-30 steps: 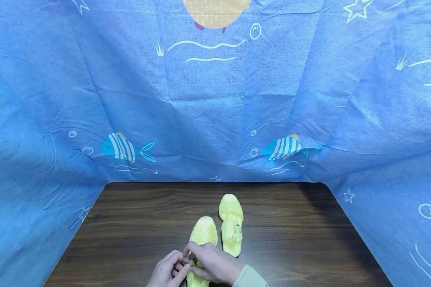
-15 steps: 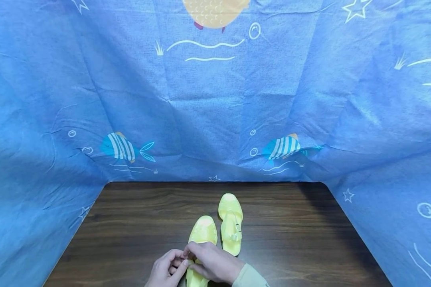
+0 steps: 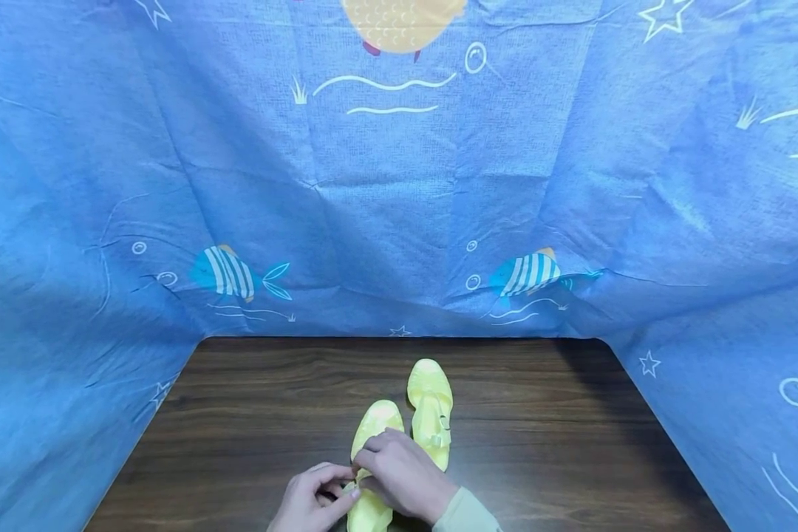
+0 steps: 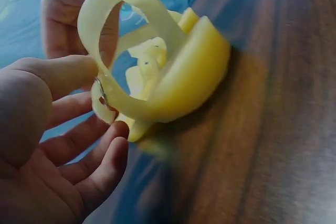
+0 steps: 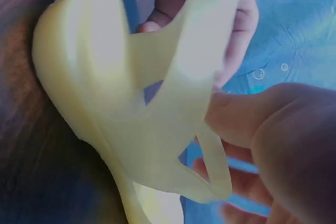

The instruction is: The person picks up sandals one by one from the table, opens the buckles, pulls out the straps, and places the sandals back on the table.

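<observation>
A blue cloth (image 3: 386, 185) printed with fish and stars fills the upper part of the head view and runs down both sides. Below it, the dark wood-grain desk (image 3: 239, 428) spans the bottom middle of the frame. Two pale yellow shoes rest there: the lower shoe (image 3: 377, 425) at bottom centre, partly hidden by the hands, and the upper shoe (image 3: 431, 403) just beside it, slightly higher and to the right, toe toward the top. A light sleeve (image 3: 467, 511) enters at the bottom, right of centre. The right hand (image 3: 402, 473) crosses over the lower shoe, pinching its strap (image 4: 92, 19); the left hand (image 3: 312, 499), at its left, pinches the same strap between thumb and fingers, right by a small metal buckle (image 4: 101, 92)
</observation>
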{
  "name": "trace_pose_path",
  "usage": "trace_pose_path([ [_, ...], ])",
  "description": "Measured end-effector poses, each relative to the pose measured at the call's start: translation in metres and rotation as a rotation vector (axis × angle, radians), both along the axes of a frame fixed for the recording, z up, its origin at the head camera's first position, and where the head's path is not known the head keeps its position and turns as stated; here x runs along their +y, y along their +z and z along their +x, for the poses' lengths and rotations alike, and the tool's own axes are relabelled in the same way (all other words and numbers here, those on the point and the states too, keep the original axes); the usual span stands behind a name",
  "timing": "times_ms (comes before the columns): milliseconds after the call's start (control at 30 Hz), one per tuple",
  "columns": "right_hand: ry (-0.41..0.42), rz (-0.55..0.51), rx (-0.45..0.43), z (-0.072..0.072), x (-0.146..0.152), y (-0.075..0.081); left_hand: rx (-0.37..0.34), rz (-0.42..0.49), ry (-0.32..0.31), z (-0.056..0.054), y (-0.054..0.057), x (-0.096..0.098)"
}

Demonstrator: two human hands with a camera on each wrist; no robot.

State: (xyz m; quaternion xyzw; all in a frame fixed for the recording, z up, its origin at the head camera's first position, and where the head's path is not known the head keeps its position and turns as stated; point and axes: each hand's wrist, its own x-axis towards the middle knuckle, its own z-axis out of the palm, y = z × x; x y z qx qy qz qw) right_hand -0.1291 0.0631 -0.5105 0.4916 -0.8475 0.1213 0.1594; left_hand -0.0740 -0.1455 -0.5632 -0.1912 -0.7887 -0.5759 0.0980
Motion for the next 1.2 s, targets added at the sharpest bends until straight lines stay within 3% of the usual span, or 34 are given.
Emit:
trace_pose_path([
  [200,0.007,-0.013,-0.088,0.0003,0.0021,0.0020,0.029,-0.006,-0.008,-0.0025,0.0005,0.0004],
  [433,0.064,-0.093,-0.197,-0.0016,0.0032,-0.0025,-0.154,0.106,-0.007,0.0013,0.0046,0.0006],
  [667,0.095,-0.136,-0.271,-0.0031,0.0007,-0.0044,-0.318,0.152,0.023,0.0023,0.0095,-0.0016],
  [767,0.087,-0.133,-0.297,-0.0029,0.0001,-0.0037,-0.297,0.158,0.018,0.0019,0.0079,-0.0026],
  [1033,0.069,-0.121,-0.312,-0.0027,0.0015,-0.0043,-0.071,0.138,-0.044,-0.0023,0.0012,-0.0025],
  [1200,0.077,-0.128,-0.339,-0.0033,0.0017,-0.0050,-0.116,0.129,-0.024,-0.0012,0.0030,-0.0014],
])
